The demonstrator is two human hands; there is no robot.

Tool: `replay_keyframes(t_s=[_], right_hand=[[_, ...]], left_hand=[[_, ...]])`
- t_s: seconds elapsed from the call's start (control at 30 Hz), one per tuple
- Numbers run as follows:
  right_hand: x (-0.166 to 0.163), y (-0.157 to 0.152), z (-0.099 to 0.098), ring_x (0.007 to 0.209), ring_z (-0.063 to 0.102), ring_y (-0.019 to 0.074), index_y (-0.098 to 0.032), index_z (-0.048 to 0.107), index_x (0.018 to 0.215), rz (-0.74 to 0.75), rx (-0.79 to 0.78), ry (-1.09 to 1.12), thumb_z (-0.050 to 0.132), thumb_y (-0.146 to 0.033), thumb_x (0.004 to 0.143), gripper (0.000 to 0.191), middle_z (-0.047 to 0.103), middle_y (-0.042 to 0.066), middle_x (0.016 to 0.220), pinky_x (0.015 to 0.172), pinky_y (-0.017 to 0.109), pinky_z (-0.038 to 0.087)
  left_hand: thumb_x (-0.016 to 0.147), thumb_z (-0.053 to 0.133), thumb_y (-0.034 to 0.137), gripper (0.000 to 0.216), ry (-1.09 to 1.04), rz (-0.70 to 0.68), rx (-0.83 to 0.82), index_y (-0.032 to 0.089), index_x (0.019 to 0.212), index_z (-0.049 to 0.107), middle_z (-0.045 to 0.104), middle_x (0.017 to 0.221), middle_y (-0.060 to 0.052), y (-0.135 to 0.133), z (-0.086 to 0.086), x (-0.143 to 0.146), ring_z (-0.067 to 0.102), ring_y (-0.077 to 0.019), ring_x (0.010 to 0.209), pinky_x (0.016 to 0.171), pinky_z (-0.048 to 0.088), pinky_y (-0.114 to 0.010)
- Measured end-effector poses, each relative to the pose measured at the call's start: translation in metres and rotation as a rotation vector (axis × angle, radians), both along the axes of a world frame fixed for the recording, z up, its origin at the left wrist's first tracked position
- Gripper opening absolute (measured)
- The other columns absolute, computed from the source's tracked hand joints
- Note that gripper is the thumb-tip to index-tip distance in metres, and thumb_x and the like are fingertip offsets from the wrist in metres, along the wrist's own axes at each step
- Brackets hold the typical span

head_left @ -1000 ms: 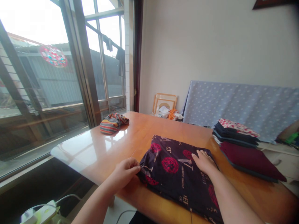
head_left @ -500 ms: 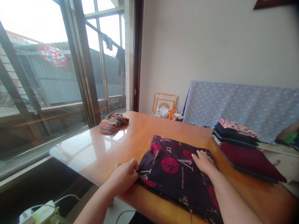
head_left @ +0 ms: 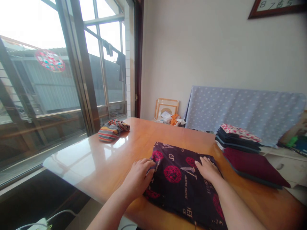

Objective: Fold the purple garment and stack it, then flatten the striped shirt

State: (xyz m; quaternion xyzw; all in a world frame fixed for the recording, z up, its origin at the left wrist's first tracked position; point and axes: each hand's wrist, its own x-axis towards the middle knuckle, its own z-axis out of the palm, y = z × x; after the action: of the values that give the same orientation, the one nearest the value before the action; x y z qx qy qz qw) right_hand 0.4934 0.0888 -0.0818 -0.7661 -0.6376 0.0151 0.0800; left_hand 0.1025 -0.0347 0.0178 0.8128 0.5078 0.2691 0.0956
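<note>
Both hands rest on a dark folded cloth [head_left: 177, 182] that lies flat on the near part of the orange wooden desk [head_left: 79, 156], printed with red flowers and pale letters. Its near end runs down toward the bottom of the view, under the right forearm.

The left hand [head_left: 139, 177] sits at the cloth's left edge. Its fingers [head_left: 148, 167] are loosely bent and lie over that edge, slightly apart, with no pinch or fold of cloth showing between them. The right hand [head_left: 208, 169] lies on the upper right part of the cloth, its fingers [head_left: 202, 164] spread and flat on top, holding nothing.

Toward the window [head_left: 103, 64], a striped bundle of cloth [head_left: 112, 130] sits alone on the desk, well apart from both hands. To the right of the hands lie a stack of folded clothes [head_left: 237, 139], topped with a red and white piece, and a folded dark red cloth [head_left: 254, 167] just in front of it.

Behind them, a blue dotted cloth [head_left: 240, 111] leans against the wall. Wooden picture frames [head_left: 166, 108] stand at the far end of the desk, with papers and something orange [head_left: 174, 120] in front of them
</note>
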Motion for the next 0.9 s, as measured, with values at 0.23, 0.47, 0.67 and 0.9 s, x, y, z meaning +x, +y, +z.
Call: replay_keyframes(t_s=[0.23,0.47,0.67,0.9], right_hand=[[-0.004,-0.003,0.001,0.15,0.024,0.0312,-0.01,0.04,0.152,-0.028,-0.02,-0.002,0.028,-0.053,0.098,0.07,0.033,0.017,0.16,0.12,0.048,0.023],[-0.008,-0.005,0.01,0.151,0.02,0.0322,-0.014,0.042,0.151,-0.077,0.001,0.117,0.035,-0.055,0.096,0.069,0.032,0.017,0.16,0.12,0.058,0.014],[0.006,-0.015,0.029,0.139,0.046,0.0242,-0.015,0.051,0.144,-0.006,0.078,0.433,0.041,-0.05,0.096,0.061,0.049,0.013,0.151,0.113,0.038,0.037],[0.006,-0.03,0.068,0.102,0.07,0.0265,-0.019,0.074,0.115,-0.027,0.182,0.37,0.045,-0.043,0.092,0.044,0.077,0.008,0.106,0.088,0.036,0.054]], left_hand=[[0.101,0.026,0.056,0.063,0.278,0.068,-0.1,0.022,0.151,0.042,0.038,0.158,-0.012,-0.013,-0.041,-0.001,0.029,-0.0305,0.149,0.12,0.003,-0.065],[0.102,0.023,0.056,0.063,0.266,0.092,-0.014,0.022,0.15,0.044,0.041,0.157,-0.013,-0.016,-0.049,-0.002,0.03,-0.0302,0.149,0.116,-0.011,-0.068],[0.102,0.025,0.054,0.06,0.261,0.089,0.024,0.022,0.149,0.045,0.041,0.156,-0.014,-0.015,-0.053,-0.004,0.031,-0.0329,0.148,0.114,-0.012,-0.071],[0.101,0.027,0.055,0.062,0.217,0.097,0.019,0.021,0.148,0.048,0.04,0.157,-0.015,-0.013,-0.055,-0.006,0.031,-0.0339,0.148,0.116,-0.006,-0.071]])
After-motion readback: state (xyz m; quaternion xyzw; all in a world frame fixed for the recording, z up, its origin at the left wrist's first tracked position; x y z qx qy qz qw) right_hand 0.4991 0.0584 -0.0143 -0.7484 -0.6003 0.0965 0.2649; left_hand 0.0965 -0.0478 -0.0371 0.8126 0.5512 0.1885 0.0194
